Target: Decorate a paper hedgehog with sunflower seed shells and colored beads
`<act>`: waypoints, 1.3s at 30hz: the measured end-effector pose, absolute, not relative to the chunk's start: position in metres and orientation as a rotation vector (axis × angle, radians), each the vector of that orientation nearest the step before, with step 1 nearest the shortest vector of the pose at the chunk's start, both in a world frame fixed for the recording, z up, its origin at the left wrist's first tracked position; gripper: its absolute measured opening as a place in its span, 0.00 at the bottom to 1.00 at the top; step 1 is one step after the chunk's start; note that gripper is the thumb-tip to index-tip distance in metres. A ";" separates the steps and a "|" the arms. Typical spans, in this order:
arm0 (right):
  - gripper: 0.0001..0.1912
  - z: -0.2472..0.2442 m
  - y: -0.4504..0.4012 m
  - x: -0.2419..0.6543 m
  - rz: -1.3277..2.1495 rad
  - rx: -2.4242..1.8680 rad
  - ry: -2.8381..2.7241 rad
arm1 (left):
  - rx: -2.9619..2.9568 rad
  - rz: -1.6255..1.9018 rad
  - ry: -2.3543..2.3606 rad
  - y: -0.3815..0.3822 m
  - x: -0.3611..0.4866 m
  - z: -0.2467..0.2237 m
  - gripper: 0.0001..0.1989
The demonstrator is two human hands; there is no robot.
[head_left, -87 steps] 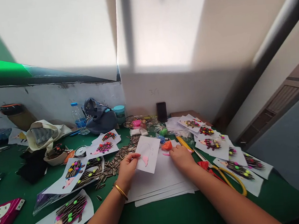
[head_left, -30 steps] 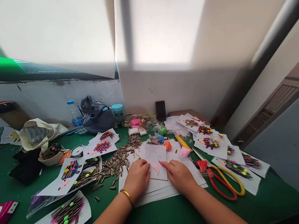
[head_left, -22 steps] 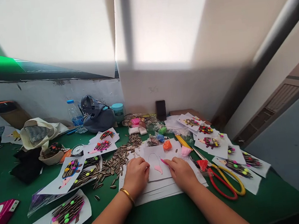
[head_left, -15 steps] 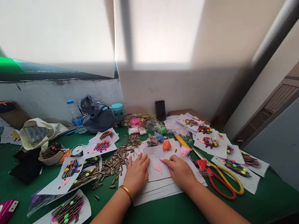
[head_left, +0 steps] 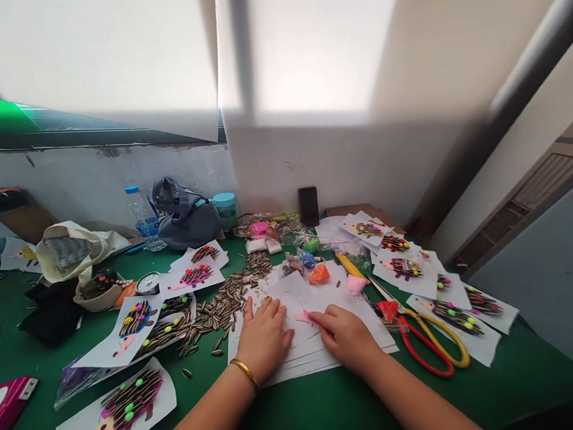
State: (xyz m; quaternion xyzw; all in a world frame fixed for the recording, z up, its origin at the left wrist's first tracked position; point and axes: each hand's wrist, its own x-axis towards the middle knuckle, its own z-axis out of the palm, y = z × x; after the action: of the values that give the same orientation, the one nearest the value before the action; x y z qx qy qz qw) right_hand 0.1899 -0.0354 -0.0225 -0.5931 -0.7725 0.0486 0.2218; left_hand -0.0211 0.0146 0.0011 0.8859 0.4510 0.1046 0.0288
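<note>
My left hand lies flat with fingers spread on a white sheet of paper, which carries a pencil outline. A flat light-pink patch of modelling clay sits within the outline. My right hand is curled, its fingertips closed on a small magenta bit of modelling clay at the patch's right edge. Beneath lies a stack of white paper. Beyond my hands are an orange lump of clay and a pink lump of clay.
Striped sunflower seeds are heaped left of the paper. Scissors with red and yellow handles lie at right. Finished hedgehog pictures spread on both sides. A phone leans on the wall, with a blue bag farther left.
The drawn sheet has turned and slid under my hands. My right fingertips, with the magenta clay, have come down from beside the outline onto the light-pink patch. My left hand stays flat.
</note>
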 end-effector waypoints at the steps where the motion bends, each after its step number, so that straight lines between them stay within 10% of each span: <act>1: 0.20 -0.024 -0.035 0.189 0.127 -1.635 -2.134 | 2.732 0.324 1.395 0.014 -0.021 0.001 0.20; 39: 0.21 -0.029 -0.030 0.184 0.074 -1.641 -2.129 | 2.720 0.355 1.394 0.014 -0.020 -0.003 0.20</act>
State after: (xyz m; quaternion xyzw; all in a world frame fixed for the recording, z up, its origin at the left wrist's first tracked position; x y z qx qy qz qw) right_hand 0.1843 -0.0305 -0.0295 -0.5947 -0.7715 0.0267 0.2244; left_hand -0.0196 0.0144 -0.0032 0.8836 0.4527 0.1152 0.0326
